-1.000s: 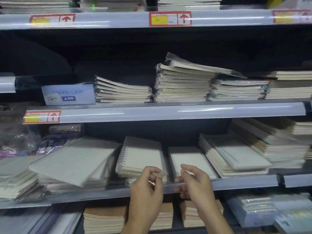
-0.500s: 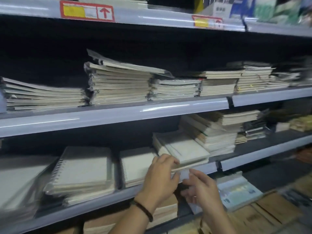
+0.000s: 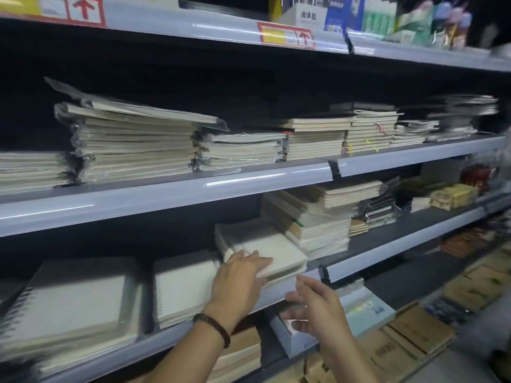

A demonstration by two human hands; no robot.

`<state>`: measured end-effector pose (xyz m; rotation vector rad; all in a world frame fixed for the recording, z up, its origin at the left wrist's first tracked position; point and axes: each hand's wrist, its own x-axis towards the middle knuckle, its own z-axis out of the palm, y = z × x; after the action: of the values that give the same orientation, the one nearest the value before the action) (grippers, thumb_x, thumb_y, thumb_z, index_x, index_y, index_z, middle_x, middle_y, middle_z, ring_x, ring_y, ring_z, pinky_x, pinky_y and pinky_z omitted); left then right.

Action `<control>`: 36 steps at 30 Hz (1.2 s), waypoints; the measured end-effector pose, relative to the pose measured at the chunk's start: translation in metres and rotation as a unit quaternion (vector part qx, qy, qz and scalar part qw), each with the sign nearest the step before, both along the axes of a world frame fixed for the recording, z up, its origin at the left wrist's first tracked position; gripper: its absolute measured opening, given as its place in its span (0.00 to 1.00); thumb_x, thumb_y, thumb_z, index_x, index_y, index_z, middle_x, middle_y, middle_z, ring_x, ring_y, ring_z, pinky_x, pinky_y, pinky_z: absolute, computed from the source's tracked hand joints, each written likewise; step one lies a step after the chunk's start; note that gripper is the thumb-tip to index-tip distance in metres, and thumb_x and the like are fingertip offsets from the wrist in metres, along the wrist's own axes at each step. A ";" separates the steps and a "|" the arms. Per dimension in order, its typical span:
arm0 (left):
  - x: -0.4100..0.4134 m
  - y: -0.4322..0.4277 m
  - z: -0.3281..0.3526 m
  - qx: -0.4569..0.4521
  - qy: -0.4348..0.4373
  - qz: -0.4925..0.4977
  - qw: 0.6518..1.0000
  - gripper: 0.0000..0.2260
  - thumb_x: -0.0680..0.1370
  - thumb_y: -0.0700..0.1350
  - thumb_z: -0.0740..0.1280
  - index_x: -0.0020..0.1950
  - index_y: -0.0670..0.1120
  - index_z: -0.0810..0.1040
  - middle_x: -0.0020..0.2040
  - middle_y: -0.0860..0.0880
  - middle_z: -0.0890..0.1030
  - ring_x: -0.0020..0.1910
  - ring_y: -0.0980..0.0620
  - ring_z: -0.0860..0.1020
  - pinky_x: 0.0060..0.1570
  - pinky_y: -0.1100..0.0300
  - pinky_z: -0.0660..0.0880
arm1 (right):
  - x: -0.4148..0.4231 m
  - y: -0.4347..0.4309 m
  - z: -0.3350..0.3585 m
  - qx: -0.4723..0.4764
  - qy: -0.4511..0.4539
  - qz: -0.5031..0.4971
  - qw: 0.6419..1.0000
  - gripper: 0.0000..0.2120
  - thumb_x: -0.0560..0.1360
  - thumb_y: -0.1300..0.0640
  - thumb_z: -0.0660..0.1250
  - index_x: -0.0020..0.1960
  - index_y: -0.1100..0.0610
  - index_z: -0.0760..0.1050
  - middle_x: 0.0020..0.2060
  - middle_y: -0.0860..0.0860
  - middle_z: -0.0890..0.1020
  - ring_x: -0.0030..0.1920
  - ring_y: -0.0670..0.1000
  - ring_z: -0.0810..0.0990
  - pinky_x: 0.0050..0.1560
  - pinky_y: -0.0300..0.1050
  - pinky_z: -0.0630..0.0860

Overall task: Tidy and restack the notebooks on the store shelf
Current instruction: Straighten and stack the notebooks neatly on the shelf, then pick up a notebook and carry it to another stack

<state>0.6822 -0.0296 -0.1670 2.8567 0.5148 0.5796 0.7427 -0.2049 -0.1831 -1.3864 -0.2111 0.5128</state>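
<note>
A skewed stack of cream-covered notebooks (image 3: 279, 252) is seen on the lower shelf (image 3: 387, 248), at 5 o'clock of centre. The left hand (image 3: 239, 283) is laid flat on its cover, fingers straight. At 4 o'clock, the right hand (image 3: 318, 308) is spread, nothing held.

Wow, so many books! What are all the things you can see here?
cream notebook stacks: several, cream, middle shelf
spiral notebook stacks: two, white, lower shelf left
white notebook stack: one, white, lower shelf middle
messy pile: one, cream, lower shelf right
brown notebooks: several, brown, bottom right
price labels: two, red-and-yellow, top shelf edge
boxes and packets: several, white, blue, green, top shelf
bracelet: one, dark, left wrist
left-hand grip: one, flat on white notebook stack
right-hand grip: one, open, before lower shelf edge
</note>
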 end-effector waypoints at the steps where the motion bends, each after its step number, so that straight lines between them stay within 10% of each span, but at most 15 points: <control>1: -0.002 -0.001 0.002 0.006 -0.005 -0.003 1.000 0.23 0.84 0.47 0.66 0.77 0.65 0.71 0.80 0.55 0.70 0.81 0.48 0.65 0.78 0.53 0.64 | 0.001 0.000 0.000 0.003 0.003 -0.003 1.000 0.09 0.84 0.56 0.66 0.64 0.53 0.77 0.48 0.58 0.88 0.33 0.56 0.86 0.37 0.47 0.78; 8: -0.031 -0.008 0.007 -0.041 -0.061 -0.044 0.996 0.22 0.84 0.45 0.64 0.73 0.67 0.76 0.81 0.58 0.67 0.82 0.55 0.61 0.78 0.60 0.62 | 0.007 0.008 0.002 0.063 0.036 -0.049 0.996 0.11 0.84 0.54 0.68 0.65 0.55 0.74 0.52 0.61 0.86 0.38 0.61 0.87 0.39 0.50 0.80; 12: -0.052 -0.029 -0.002 -0.223 -0.206 0.005 0.953 0.12 0.83 0.48 0.70 0.59 0.66 0.84 0.73 0.58 0.68 0.72 0.61 0.68 0.74 0.62 0.65 | -0.004 0.014 0.007 0.114 0.044 -0.059 0.991 0.05 0.84 0.57 0.68 0.56 0.58 0.76 0.47 0.63 0.87 0.35 0.58 0.87 0.38 0.51 0.78; 15: -0.057 -0.030 -0.012 -0.367 -0.261 0.056 0.891 0.05 0.82 0.50 0.71 0.53 0.59 0.86 0.57 0.58 0.84 0.53 0.62 0.82 0.60 0.58 0.80 | -0.012 0.022 0.005 0.129 0.050 -0.072 0.988 0.06 0.83 0.60 0.68 0.55 0.63 0.77 0.45 0.65 0.86 0.36 0.57 0.88 0.36 0.49 0.79; 19: -0.056 -0.028 -0.014 -0.629 -0.313 0.099 0.704 0.10 0.79 0.44 0.75 0.60 0.47 0.82 0.40 0.50 0.86 0.38 0.52 0.82 0.46 0.58 0.80 | -0.019 0.036 -0.006 0.112 0.028 -0.088 0.989 0.12 0.83 0.62 0.68 0.63 0.68 0.74 0.37 0.63 0.87 0.35 0.56 0.88 0.32 0.46 0.81; 24: -0.068 -0.028 -0.018 -0.704 -0.331 0.091 0.622 0.23 0.77 0.34 0.76 0.69 0.47 0.74 0.58 0.44 0.87 0.43 0.49 0.82 0.47 0.55 0.81 | -0.036 0.044 -0.009 0.150 0.024 -0.078 0.985 0.23 0.83 0.65 0.67 0.76 0.66 0.66 0.34 0.60 0.88 0.40 0.58 0.90 0.32 0.43 0.83; 32: -0.126 -0.017 -0.024 -0.518 -0.444 0.128 0.720 0.20 0.79 0.35 0.74 0.59 0.60 0.80 0.50 0.66 0.86 0.55 0.65 0.83 0.50 0.71 0.79 | -0.086 0.080 0.008 0.169 0.012 0.008 0.986 0.11 0.83 0.65 0.68 0.64 0.58 0.75 0.37 0.58 0.87 0.39 0.57 0.89 0.41 0.49 0.84; 36: -0.143 0.007 -0.023 -0.422 -0.438 0.193 0.770 0.19 0.80 0.39 0.74 0.69 0.53 0.80 0.61 0.59 0.85 0.58 0.61 0.84 0.63 0.52 0.81 | -0.098 0.109 0.009 0.157 0.045 0.061 0.985 0.21 0.84 0.64 0.67 0.74 0.66 0.67 0.43 0.63 0.87 0.42 0.58 0.90 0.39 0.45 0.86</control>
<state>0.5396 -0.0222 -0.1899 1.4007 0.8694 1.2384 0.6447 -0.0961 -0.1743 -1.0450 -0.2925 0.6144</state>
